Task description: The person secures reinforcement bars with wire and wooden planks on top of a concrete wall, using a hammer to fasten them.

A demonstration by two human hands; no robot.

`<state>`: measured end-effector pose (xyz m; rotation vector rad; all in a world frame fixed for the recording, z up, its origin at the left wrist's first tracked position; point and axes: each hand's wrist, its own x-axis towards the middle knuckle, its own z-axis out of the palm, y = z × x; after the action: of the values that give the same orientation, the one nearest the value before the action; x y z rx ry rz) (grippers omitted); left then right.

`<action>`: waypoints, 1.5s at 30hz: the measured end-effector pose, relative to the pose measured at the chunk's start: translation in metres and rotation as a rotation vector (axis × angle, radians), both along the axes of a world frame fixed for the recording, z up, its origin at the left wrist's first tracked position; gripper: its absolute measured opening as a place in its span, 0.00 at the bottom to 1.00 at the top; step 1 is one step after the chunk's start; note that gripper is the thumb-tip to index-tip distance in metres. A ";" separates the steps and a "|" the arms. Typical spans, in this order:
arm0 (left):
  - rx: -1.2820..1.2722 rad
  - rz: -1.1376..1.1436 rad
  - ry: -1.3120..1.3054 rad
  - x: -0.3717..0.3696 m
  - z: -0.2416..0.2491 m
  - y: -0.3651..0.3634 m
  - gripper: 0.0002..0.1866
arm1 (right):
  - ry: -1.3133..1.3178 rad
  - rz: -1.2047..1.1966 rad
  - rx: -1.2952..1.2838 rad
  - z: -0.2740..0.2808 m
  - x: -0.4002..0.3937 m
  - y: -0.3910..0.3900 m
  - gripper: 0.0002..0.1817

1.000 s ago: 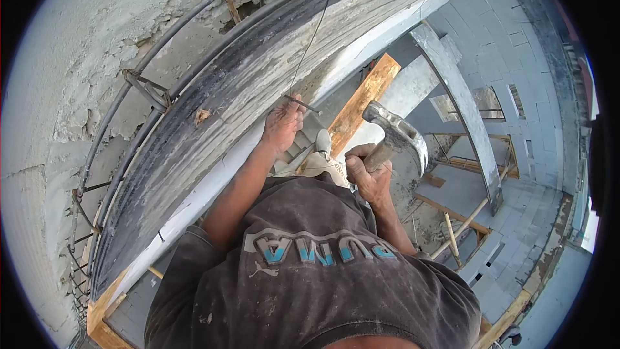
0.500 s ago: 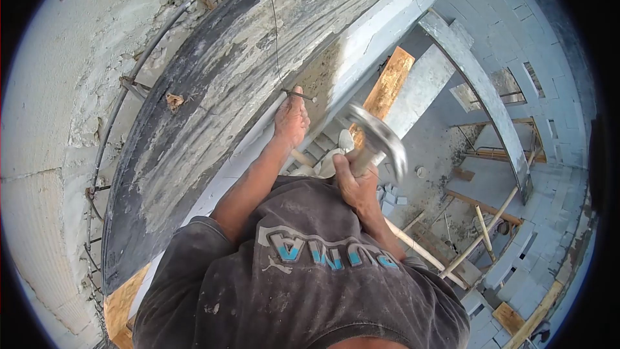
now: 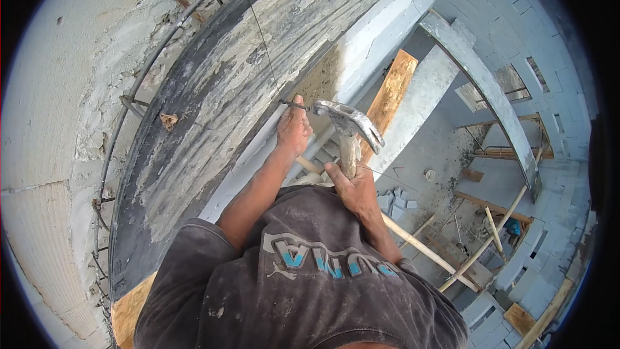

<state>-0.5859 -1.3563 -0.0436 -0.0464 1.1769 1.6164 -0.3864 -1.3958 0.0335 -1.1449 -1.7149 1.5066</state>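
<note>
Both hands work close together against the dark, cement-crusted formwork board (image 3: 213, 116) that runs diagonally up the head view. Left hand (image 3: 294, 130) is pinched narrow around a nail (image 3: 294, 105), fingers steadying it so it stands out from the board's lower edge; holding it there keeps the shank straight for the blow, which also puts the fingertips right beside the striking point. Right hand (image 3: 352, 187) is wrapped tight round the handle of a claw hammer (image 3: 349, 121), gripped low on the handle for leverage, with the steel head's face touching or just at the nail's end; the exact contact is too small to tell. A thin wire (image 3: 261, 39) runs from the nail up across the board toward the rebar (image 3: 145, 71) that lies in the gap between the board and the rough block wall (image 3: 51, 90) on the left. Below the hands, a person's dark printed shirt (image 3: 303, 284) fills the bottom of the frame, seen from above. Well beneath, a wooden plank (image 3: 391, 87), a long pale pole (image 3: 420, 245) and scattered blocks (image 3: 395, 200) lie on the floor of the room under construction.
</note>
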 end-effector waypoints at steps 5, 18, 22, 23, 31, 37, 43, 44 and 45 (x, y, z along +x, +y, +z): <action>-0.002 -0.020 0.000 0.003 0.001 -0.009 0.18 | 1.029 -0.195 -0.079 0.041 0.030 0.017 0.17; -0.040 -0.041 0.079 0.003 -0.003 -0.008 0.22 | 1.154 -0.333 0.118 0.049 0.025 0.021 0.15; -0.148 0.044 0.124 0.010 0.010 0.003 0.22 | -0.077 0.018 -0.072 -0.003 -0.021 -0.012 0.17; -0.143 0.037 0.125 0.011 0.010 0.003 0.22 | -0.014 -0.034 -0.119 0.002 -0.017 -0.004 0.18; -0.045 -0.033 0.065 0.006 0.002 -0.007 0.22 | 1.175 -0.339 0.240 0.019 0.008 0.014 0.15; 0.007 -0.060 0.096 0.005 0.000 -0.010 0.21 | 0.222 -0.162 -0.482 0.021 -0.001 0.004 0.15; -0.060 -0.015 0.079 0.006 -0.001 -0.006 0.23 | 1.073 -0.375 0.093 0.014 -0.013 0.004 0.14; -0.042 0.001 0.073 0.006 0.001 0.000 0.23 | 0.158 -0.249 0.088 -0.027 -0.016 -0.014 0.16; -0.040 0.007 0.066 0.008 0.003 0.000 0.24 | -0.179 0.067 -0.207 0.017 -0.029 -0.003 0.16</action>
<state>-0.5782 -1.3568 -0.0405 -0.0230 1.2611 1.6112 -0.4153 -1.3992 0.0502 -1.3764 -1.7601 1.6996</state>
